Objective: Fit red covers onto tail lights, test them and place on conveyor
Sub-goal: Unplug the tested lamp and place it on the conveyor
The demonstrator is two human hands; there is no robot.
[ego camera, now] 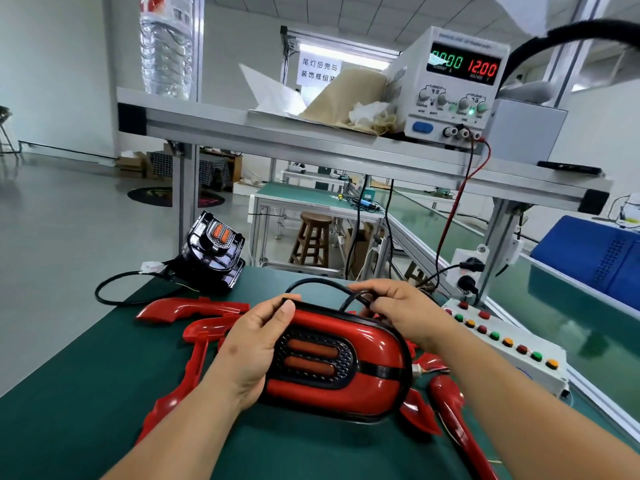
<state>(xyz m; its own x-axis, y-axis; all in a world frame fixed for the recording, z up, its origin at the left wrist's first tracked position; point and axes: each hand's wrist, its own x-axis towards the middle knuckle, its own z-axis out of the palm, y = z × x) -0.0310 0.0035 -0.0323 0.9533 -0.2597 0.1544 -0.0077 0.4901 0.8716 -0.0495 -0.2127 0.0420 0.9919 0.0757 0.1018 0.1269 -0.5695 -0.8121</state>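
Fig.: tail light (311, 356), cover (379, 341) fitted.
My L grip (256, 348) clasps it, R grip (398, 313) pinches cable (311, 280); tug could strain wires.

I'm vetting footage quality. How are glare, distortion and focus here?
Head view: wide-angle distortion slants the shelf; soft highlights streak the glossy tail light in the left hand; the cable in the right hand is sharp; a white reflection crosses the supply's green digits; lighting is even.
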